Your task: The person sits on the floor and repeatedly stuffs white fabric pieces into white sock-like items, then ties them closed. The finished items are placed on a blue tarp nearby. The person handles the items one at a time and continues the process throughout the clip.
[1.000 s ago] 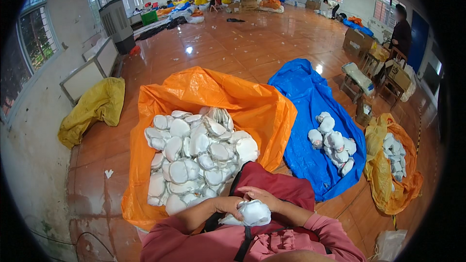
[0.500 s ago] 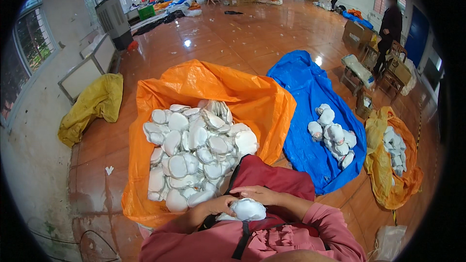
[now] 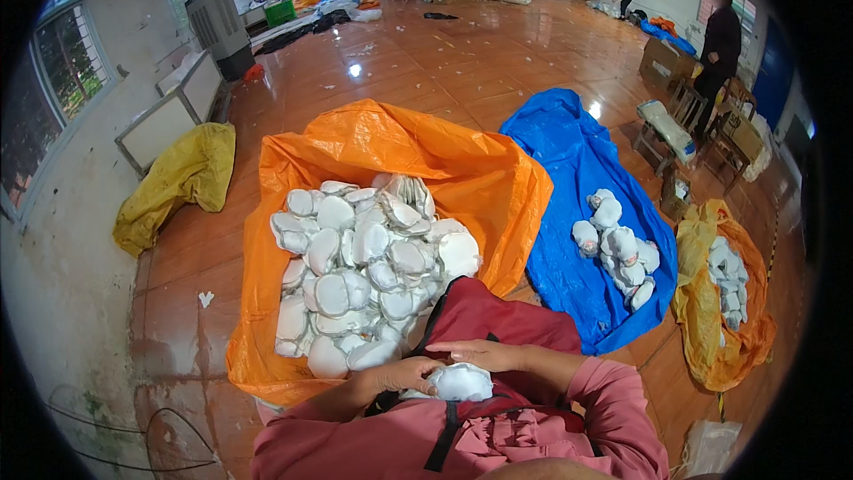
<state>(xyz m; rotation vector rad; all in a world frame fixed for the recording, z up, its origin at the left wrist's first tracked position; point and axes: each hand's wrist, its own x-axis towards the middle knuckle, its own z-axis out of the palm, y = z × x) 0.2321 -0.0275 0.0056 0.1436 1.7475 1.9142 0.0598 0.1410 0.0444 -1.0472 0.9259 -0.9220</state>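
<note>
A rounded white cloth pad (image 3: 464,383) rests in my lap, against the red apron (image 3: 506,324). My left hand (image 3: 405,376) curls around its left side. Across its far edge lies my right hand (image 3: 484,355), fingers bent toward the left hand and closed on the pad; its fingertips are partly hidden. Directly ahead and to the left, an opened orange sack (image 3: 498,182) holds a big heap of similar white pads (image 3: 373,244). On the right, a blue sack (image 3: 555,138) lies spread out with several bundled white pads (image 3: 625,244) on it.
Farther right stands a yellow-orange sack (image 3: 697,338) of pale pieces. A yellow sack (image 3: 182,164) slumps by a white panel (image 3: 160,129) at the left wall. A person (image 3: 718,44) stands near wooden stools and cardboard boxes (image 3: 666,62). More people and sacks are at the back.
The view has shifted slightly, so the sacks appear a little farther right. Both hands stay on the pad in nearly the same pose.
</note>
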